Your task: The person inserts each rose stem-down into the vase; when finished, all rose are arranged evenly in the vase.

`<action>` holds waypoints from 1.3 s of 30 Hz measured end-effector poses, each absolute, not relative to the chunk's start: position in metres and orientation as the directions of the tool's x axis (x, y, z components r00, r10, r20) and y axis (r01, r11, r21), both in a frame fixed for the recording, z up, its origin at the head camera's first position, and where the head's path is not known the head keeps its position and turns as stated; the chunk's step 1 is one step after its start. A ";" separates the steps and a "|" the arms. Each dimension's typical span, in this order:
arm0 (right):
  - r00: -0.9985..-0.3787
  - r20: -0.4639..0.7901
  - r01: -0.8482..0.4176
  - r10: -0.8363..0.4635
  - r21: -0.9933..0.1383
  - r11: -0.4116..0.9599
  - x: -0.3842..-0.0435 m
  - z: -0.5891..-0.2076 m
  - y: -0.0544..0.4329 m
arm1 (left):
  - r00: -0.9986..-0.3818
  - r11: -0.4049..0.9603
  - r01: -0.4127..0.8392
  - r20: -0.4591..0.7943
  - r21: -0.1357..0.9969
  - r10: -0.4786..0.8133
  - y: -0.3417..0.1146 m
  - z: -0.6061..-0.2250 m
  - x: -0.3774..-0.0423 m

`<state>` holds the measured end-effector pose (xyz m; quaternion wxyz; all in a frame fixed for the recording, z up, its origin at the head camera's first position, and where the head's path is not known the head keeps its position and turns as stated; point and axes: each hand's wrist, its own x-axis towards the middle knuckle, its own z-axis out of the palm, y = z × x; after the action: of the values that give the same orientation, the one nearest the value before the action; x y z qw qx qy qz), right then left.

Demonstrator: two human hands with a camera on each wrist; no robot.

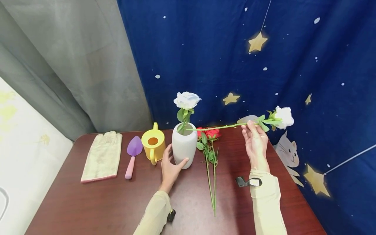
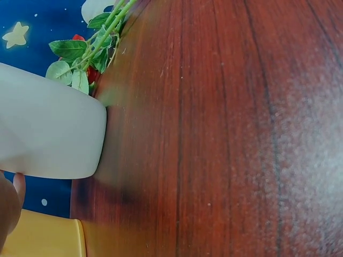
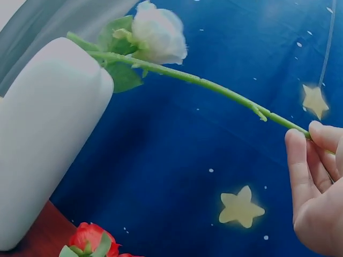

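The white rose [image 1: 284, 118] in the right hand [image 1: 257, 146] looks light, and I think it is a pretend one. Its stem [image 1: 229, 126] seems stiff but likely a bit bendy, because it is long and thin and its far end could wobble. The petals look soft and easy to squash, so the stem is the best place to hold it. The right thumb and fingers pinch it close to the leaves [image 1: 262, 123], near the bloom end. The rose lies nearly flat in the air, with its cut end at the mouth of the vase [image 1: 184, 145]; I can't tell if it touches the rim. The vase stands up on the table [image 1: 111, 202] with another white rose [image 1: 187, 100] in it. It looks hard and smooth, so it may be slippery, and it might break if it fell. Low on its side seems a good spot to hold. The left hand [image 1: 171, 170] grips it there, fingers bent around one side and thumb across the front. The left arm [image 1: 154, 210] reaches up and leans right. The right arm [image 1: 265, 199] points nearly straight ahead, with the hand lifted over the table and its palm side showing.
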<state>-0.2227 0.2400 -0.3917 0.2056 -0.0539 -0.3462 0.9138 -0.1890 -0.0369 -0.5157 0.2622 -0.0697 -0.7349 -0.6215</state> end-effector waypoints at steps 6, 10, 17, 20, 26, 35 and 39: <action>-0.890 0.127 -0.373 0.437 -0.753 -0.541 -0.230 -0.381 0.224 | -0.855 0.201 0.434 0.472 0.878 -0.218 -0.038 -0.516 -0.189; -0.871 0.218 -0.415 0.441 -0.807 -0.420 -0.234 -0.373 0.213 | -0.858 0.207 0.428 0.467 0.880 -0.215 -0.038 -0.514 -0.189; -0.864 0.269 -0.429 0.426 -0.836 -0.343 -0.237 -0.363 0.195 | -0.865 0.215 0.413 0.456 0.885 -0.211 -0.038 -0.528 -0.196; -0.858 0.300 -0.443 0.416 -0.843 -0.305 -0.239 -0.361 0.189 | -0.866 0.219 0.406 0.450 0.887 -0.216 -0.039 -0.543 -0.204; -0.840 0.373 -0.483 0.394 -0.845 -0.229 -0.242 -0.358 0.181 | -0.867 0.229 0.396 0.444 0.889 -0.225 -0.040 -0.547 -0.206; -0.835 0.421 -0.509 0.354 -0.836 -0.207 -0.240 -0.355 0.168 | -0.866 0.241 0.396 0.447 0.886 -0.224 -0.040 -0.548 -0.206; -0.865 0.412 -0.469 0.286 -0.867 -0.170 -0.236 -0.354 0.159 | -0.868 0.242 0.392 0.445 0.887 -0.223 -0.040 -0.548 -0.206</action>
<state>-0.2364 0.1592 -0.3542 0.2482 0.0769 -0.5943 0.7611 -0.2064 -0.0399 -0.5483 0.2510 -0.0567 -0.7471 -0.6128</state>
